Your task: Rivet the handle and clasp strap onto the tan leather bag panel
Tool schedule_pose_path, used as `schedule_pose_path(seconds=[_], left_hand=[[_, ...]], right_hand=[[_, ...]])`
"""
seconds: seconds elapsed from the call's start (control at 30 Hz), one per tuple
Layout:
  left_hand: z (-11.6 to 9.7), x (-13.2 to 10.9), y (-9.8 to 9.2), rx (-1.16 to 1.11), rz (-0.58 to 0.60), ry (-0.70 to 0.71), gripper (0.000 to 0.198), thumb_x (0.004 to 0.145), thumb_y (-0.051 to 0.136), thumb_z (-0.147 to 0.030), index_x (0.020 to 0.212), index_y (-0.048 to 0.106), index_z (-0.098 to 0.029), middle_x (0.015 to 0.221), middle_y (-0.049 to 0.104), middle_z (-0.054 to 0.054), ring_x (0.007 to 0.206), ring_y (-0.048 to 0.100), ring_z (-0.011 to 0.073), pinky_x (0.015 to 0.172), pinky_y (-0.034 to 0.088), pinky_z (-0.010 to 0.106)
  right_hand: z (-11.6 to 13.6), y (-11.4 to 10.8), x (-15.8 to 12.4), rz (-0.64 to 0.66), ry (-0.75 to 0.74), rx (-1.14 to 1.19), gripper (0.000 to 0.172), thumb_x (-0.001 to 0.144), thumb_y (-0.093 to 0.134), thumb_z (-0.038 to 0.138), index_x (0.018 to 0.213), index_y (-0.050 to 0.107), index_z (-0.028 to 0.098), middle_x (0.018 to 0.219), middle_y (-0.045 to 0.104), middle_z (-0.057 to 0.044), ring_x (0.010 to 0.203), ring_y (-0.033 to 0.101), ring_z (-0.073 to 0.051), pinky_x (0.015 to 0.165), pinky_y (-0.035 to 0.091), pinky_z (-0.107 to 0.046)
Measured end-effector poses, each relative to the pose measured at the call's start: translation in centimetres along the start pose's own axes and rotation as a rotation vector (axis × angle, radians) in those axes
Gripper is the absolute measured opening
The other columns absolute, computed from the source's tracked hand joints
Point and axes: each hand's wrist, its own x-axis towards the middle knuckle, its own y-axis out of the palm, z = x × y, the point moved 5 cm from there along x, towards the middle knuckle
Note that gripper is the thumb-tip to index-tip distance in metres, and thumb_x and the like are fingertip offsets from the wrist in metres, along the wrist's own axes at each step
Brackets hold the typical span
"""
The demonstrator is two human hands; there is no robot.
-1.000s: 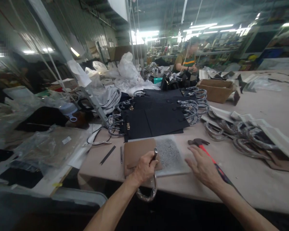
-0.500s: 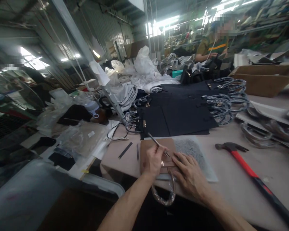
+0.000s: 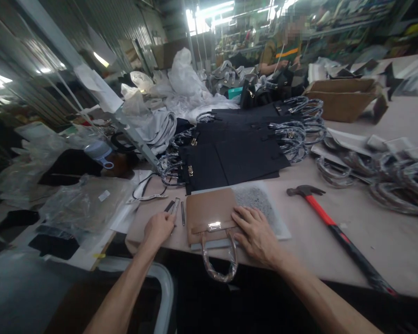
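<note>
A tan handbag panel [image 3: 211, 206] lies flat near the table's front edge, with a shiny metal plate [image 3: 214, 226] on its band. Its plastic-wrapped handle [image 3: 218, 273] hangs over the edge. My right hand [image 3: 259, 234] rests on the panel's right side with fingers stretched out. To the left of the panel, my left hand [image 3: 160, 228] is closed on a slim silver metal tool [image 3: 176, 205], whose upper end sticks out beyond the fingers. Beside it lie a dark flat strip [image 3: 169, 206] and a thin dark rod [image 3: 183, 213]. A white speckled slab [image 3: 261, 204] lies partly beneath the panel.
A claw hammer [image 3: 322, 211] with a red and black handle lies on the right. Black bag panels [image 3: 233, 157] with wrapped handles are stacked behind. More wrapped handles [image 3: 400, 176], a cardboard box [image 3: 344, 99], a grey post [image 3: 125, 130] and a co-worker [image 3: 282, 53] are farther out.
My left hand has moved off the tan panel with the silver tool, leftward to the strip and rod. My right hand stays on the panel. The whole view has shifted.
</note>
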Motion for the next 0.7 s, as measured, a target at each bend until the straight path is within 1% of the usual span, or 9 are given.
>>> schedule_pose_path(seconds=[0.07, 0.17, 0.27, 0.3, 0.37, 0.43, 0.47, 0.53, 0.7], left_hand=[[-0.3, -0.2, -0.2, 0.130, -0.044, 0.001, 0.033, 0.086, 0.054, -0.045, 0.072, 0.066, -0.018, 0.086, 0.071, 0.016, 0.092, 0.066, 0.0362, 0.076, 0.047, 0.040], [-1.5, -0.7, -0.7, 0.305, -0.135, 0.050, 0.032, 0.091, 0.051, -0.043, 0.089, 0.069, -0.016, 0.099, 0.068, 0.018, 0.097, 0.065, 0.0356, 0.078, 0.048, 0.041], [-3.6, -2.4, -0.7, 0.318, -0.248, 0.221, 0.024, 0.094, 0.049, -0.031, 0.092, 0.068, -0.016, 0.101, 0.066, 0.015, 0.098, 0.063, 0.0305, 0.082, 0.048, 0.038], [-4.4, -3.3, -0.4, 0.276, -0.244, 0.315, 0.022, 0.095, 0.048, -0.027, 0.091, 0.067, -0.017, 0.100, 0.065, 0.012, 0.096, 0.063, 0.0275, 0.083, 0.048, 0.036], [-6.3, -5.4, 0.6, 0.162, -0.154, 0.538, 0.019, 0.097, 0.049, -0.023, 0.090, 0.066, -0.019, 0.098, 0.064, 0.008, 0.094, 0.061, 0.0227, 0.084, 0.048, 0.033], [-7.8, -7.4, 1.4, 0.110, -0.051, 0.723, 0.013, 0.096, 0.052, -0.019, 0.093, 0.064, -0.019, 0.098, 0.062, 0.006, 0.095, 0.059, 0.0214, 0.084, 0.048, 0.031], [-8.3, -8.2, 1.7, 0.130, -0.025, 0.780, 0.011, 0.095, 0.053, -0.017, 0.094, 0.063, -0.019, 0.098, 0.061, 0.006, 0.095, 0.057, 0.0220, 0.083, 0.048, 0.032], [-8.9, -8.9, 2.0, 0.225, -0.001, 0.837, 0.011, 0.093, 0.053, -0.012, 0.091, 0.061, -0.018, 0.097, 0.059, 0.007, 0.093, 0.054, 0.0233, 0.080, 0.048, 0.034], [-9.7, -8.8, 2.0, 0.404, 0.027, 0.934, 0.020, 0.086, 0.047, 0.001, 0.089, 0.056, -0.017, 0.094, 0.055, 0.008, 0.087, 0.053, 0.0243, 0.071, 0.048, 0.034]], right_hand=[[0.0, 0.0, 0.0, -0.003, 0.003, 0.009, 0.047, 0.094, 0.058, 0.035, 0.136, 0.057, 0.013, 0.146, 0.048, -0.016, 0.131, 0.040, -0.035, 0.114, 0.028, -0.057], [-0.2, 0.1, 0.0, -0.009, 0.006, 0.032, 0.047, 0.094, 0.059, 0.036, 0.136, 0.057, 0.015, 0.146, 0.048, -0.016, 0.129, 0.040, -0.035, 0.112, 0.029, -0.056], [-0.4, 0.0, -0.1, -0.022, 0.001, 0.084, 0.043, 0.094, 0.060, 0.032, 0.135, 0.057, 0.019, 0.143, 0.049, -0.014, 0.126, 0.042, -0.033, 0.110, 0.032, -0.053], [-0.4, -0.1, 0.0, -0.025, -0.003, 0.105, 0.039, 0.094, 0.060, 0.030, 0.132, 0.059, 0.021, 0.141, 0.050, -0.013, 0.124, 0.043, -0.031, 0.108, 0.033, -0.051], [-0.2, -0.4, 0.2, -0.014, -0.014, 0.134, 0.030, 0.094, 0.061, 0.026, 0.124, 0.064, 0.022, 0.133, 0.054, -0.011, 0.118, 0.046, -0.029, 0.104, 0.036, -0.047], [0.2, -0.6, 0.7, 0.020, -0.014, 0.138, 0.023, 0.093, 0.062, 0.023, 0.116, 0.066, 0.022, 0.125, 0.057, -0.010, 0.111, 0.047, -0.027, 0.100, 0.037, -0.044], [0.3, -0.8, 1.1, 0.042, -0.008, 0.133, 0.021, 0.092, 0.063, 0.021, 0.112, 0.066, 0.021, 0.120, 0.058, -0.010, 0.108, 0.048, -0.026, 0.097, 0.038, -0.043], [0.5, -0.9, 1.9, 0.093, 0.012, 0.124, 0.015, 0.089, 0.066, 0.020, 0.104, 0.066, 0.019, 0.111, 0.060, -0.008, 0.102, 0.048, -0.025, 0.092, 0.038, -0.040], [0.5, -1.1, 3.6, 0.156, 0.002, 0.096, 0.005, 0.085, 0.064, 0.013, 0.087, 0.064, 0.017, 0.096, 0.060, -0.007, 0.091, 0.047, -0.022, 0.083, 0.038, -0.035]])
